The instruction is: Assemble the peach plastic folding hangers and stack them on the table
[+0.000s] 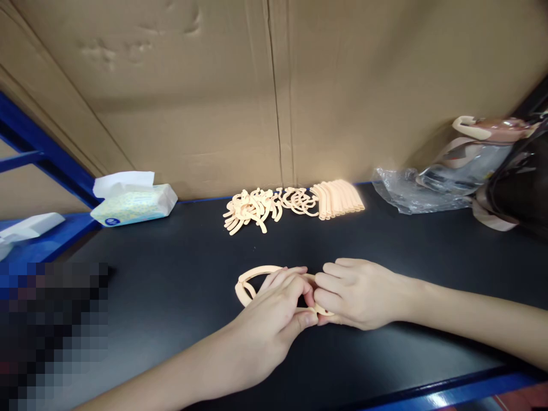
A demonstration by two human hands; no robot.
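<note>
Both my hands are closed on a peach-coloured curved plastic frame [262, 270] just above or on the black table. Its rounded left end shows past my left hand [278, 311], with a smaller curved piece inside the loop. My left thumb and forefinger pinch the frame near its right end. Close against them, my right hand [359, 294] has its fingers curled around the right end, where a small tab with a hole [324, 311] peeks out. My fingers hide most of the join between the parts.
Along the back lie a pile of short curved peach pieces [252, 208], thin curved pieces [297, 201] and a row of wider strips [338, 198]. A tissue pack [135, 205] stands at the back left. Clear plastic bags [458, 171] lie at the right, before a cardboard wall [274, 97].
</note>
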